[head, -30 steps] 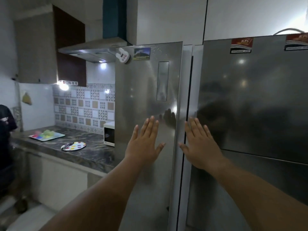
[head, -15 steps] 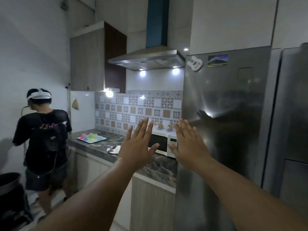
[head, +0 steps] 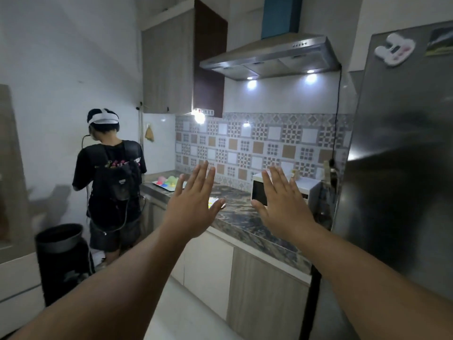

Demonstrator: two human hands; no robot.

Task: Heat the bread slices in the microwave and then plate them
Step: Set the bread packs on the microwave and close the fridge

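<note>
The left hand (head: 193,207) and right hand (head: 282,204) are raised side by side, fingers straight and spread, holding nothing. Beyond them the white microwave (head: 282,190) sits at the surface's (head: 245,217) right end beside the fridge (head: 397,168). A tray (head: 166,185) of coloured cups lies at the far left corner. No bread shows.

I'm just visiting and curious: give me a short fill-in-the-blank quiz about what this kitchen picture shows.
1. The left hand and right hand are both raised with fingers straight, holding ____.
2. The white microwave stands on the countertop right beside the steel ____.
3. Two lights shine under the range hood, which hangs ____ the countertop.
4. The other person wears a white ____ on the head.

Missing words: nothing; refrigerator; above; headset
</note>
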